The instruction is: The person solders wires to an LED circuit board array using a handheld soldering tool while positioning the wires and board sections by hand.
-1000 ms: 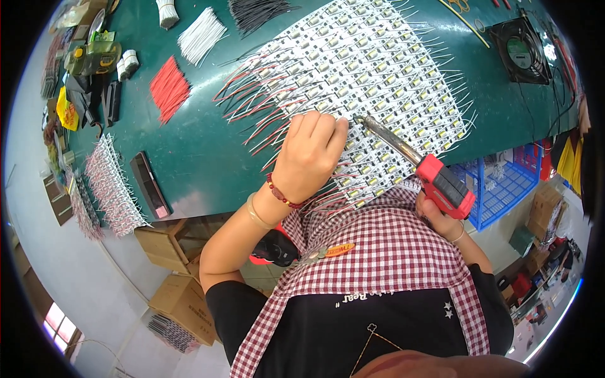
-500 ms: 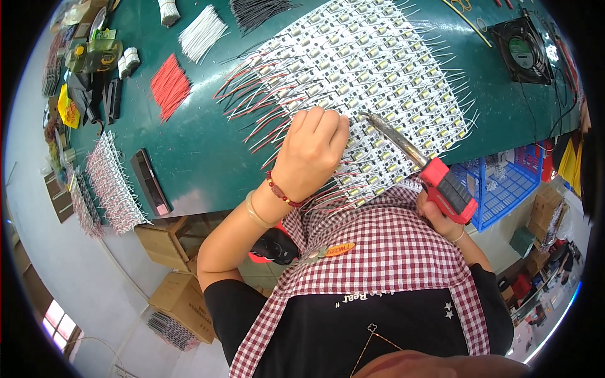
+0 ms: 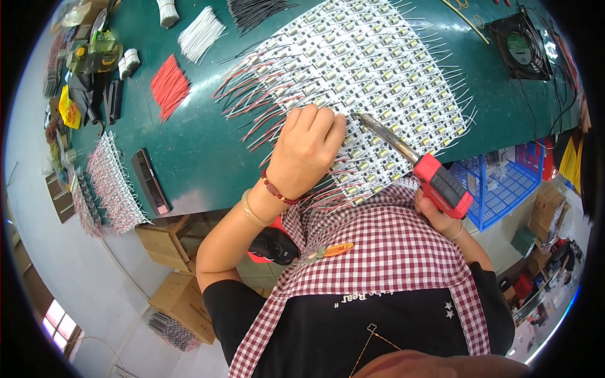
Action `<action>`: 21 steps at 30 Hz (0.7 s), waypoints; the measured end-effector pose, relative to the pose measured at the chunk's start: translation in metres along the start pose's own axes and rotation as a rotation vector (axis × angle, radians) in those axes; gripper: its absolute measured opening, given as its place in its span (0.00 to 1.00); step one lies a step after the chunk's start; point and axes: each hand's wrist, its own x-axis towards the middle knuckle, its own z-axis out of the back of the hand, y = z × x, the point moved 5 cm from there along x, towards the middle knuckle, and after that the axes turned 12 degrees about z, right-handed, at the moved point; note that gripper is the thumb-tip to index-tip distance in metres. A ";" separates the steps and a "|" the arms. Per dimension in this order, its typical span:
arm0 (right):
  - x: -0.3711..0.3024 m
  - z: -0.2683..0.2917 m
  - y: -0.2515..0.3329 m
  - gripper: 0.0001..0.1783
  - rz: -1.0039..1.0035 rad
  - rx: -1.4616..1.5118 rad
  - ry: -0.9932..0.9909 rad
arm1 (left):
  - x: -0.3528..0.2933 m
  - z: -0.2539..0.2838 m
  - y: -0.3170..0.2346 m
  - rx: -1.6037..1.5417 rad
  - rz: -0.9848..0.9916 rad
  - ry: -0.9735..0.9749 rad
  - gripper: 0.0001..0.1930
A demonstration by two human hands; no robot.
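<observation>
A broad panel of white circuit boards (image 3: 378,69), set with rows of small yellowish parts, lies on the green table. Red, white and black wires (image 3: 252,104) stick out along its left side. My left hand (image 3: 309,145) is closed over the panel's near left part, fingertips pressed together; whatever they pinch is hidden. My right hand (image 3: 435,214) grips a red and black soldering iron (image 3: 441,183) by the handle. The iron's metal tip points left and reaches the boards just right of my left fingertips. Whether it touches them I cannot tell.
Bundles of red wires (image 3: 169,87), white wires (image 3: 200,34) and black wires (image 3: 258,11) lie on the green table (image 3: 195,138). A black fan (image 3: 519,49) stands at the far right. Below the right edge is a blue crate (image 3: 504,189). A dark narrow case (image 3: 151,181) lies near the left front edge.
The soldering iron and its tip have shifted slightly left, closer to my left fingers. My left hand has moved a little left and stays closed.
</observation>
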 end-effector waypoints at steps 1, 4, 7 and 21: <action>0.001 -0.001 0.000 0.11 0.010 -0.056 0.032 | -0.001 0.000 0.001 -0.012 0.001 -0.006 0.14; 0.002 -0.003 -0.001 0.11 0.029 -0.107 0.069 | -0.001 0.000 0.001 -0.027 0.003 -0.013 0.14; -0.005 -0.003 -0.010 0.11 0.029 -0.065 0.048 | 0.000 -0.001 0.001 -0.031 -0.001 -0.011 0.14; -0.006 -0.002 0.003 0.12 -0.110 0.244 0.052 | 0.003 0.005 0.001 0.092 -0.017 -0.030 0.12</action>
